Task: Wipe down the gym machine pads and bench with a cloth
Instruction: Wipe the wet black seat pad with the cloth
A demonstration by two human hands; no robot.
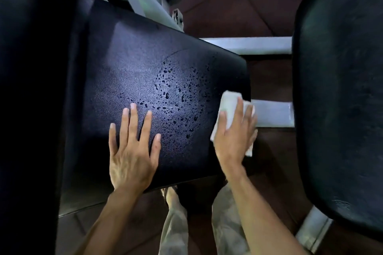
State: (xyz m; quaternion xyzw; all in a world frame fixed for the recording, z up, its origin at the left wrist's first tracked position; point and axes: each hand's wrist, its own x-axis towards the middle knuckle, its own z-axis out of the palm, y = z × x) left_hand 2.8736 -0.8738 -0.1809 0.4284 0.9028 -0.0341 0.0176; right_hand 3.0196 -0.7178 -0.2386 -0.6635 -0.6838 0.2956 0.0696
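Observation:
A black padded seat [128, 64] fills the middle of the view, its right half dotted with water droplets [178, 99]. My left hand [132, 151] lies flat on the near part of the seat, fingers spread, holding nothing. My right hand [234, 134] presses a folded white cloth [229, 103] against the seat's right edge. A second black pad [339, 99] stands at the right, and another dark pad [31, 89] rises along the left.
Grey metal frame bars run behind the seat [143, 0] and between the seat and the right pad [271, 114]. Dark red floor tiles [228, 2] lie below. My legs in light trousers [176, 227] stand under the seat's near edge.

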